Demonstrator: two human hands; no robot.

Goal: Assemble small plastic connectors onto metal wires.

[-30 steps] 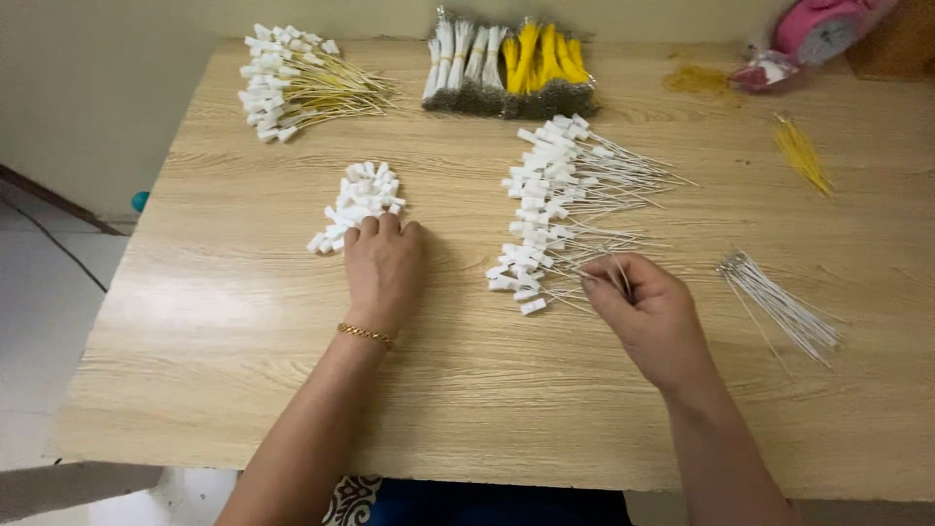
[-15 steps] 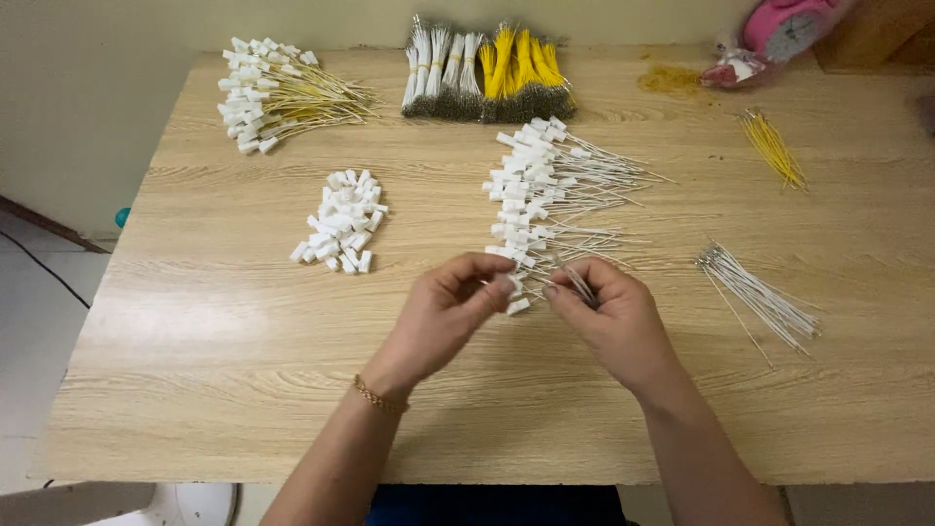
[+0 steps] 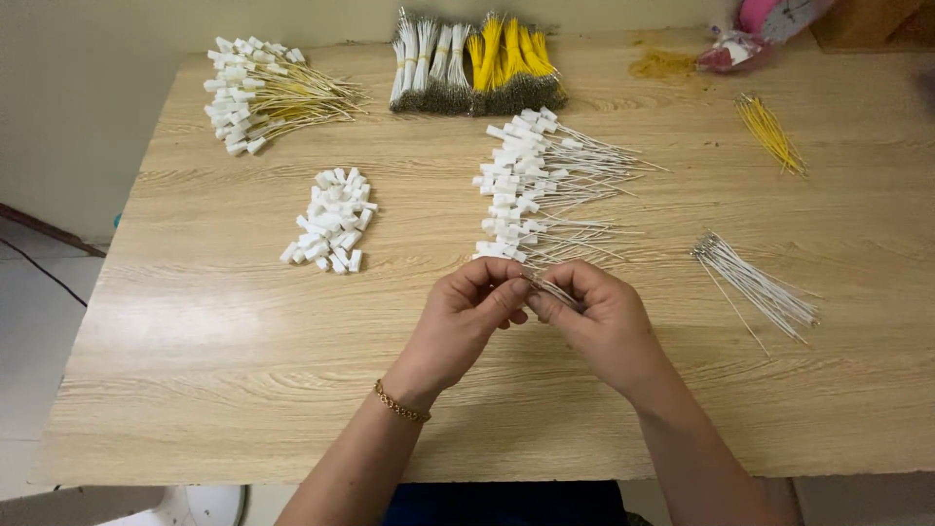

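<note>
- Left hand (image 3: 466,314): fingers curled, thumb and forefinger pinched together on a small white connector housing (image 3: 514,283); the piece is mostly hidden by the fingertips.
- Right hand (image 3: 602,317): fingers closed in a pinch on the white wire (image 3: 551,290), whose end meets the left hand's fingertips. Both hands are raised just above the wooden table (image 3: 243,390), directly below the pile of finished white leads (image 3: 531,185).
- Judged progress: the finished white leads, each a wire with a housing fitted, form a large pile. To the left of that pile lies a heap of loose white housings (image 3: 331,219); to its right, a bundle of bare white wires (image 3: 755,287). Both stocks are still sizeable, so a good share of assembly appears left.
- Further left of the pile: finished yellow leads (image 3: 263,88). Above it: bundled white and yellow wires (image 3: 477,63). Far right: loose yellow wires (image 3: 769,131).
- Surface: light wood-grain laminate. Room: pale wall behind, tiled floor at left.
</note>
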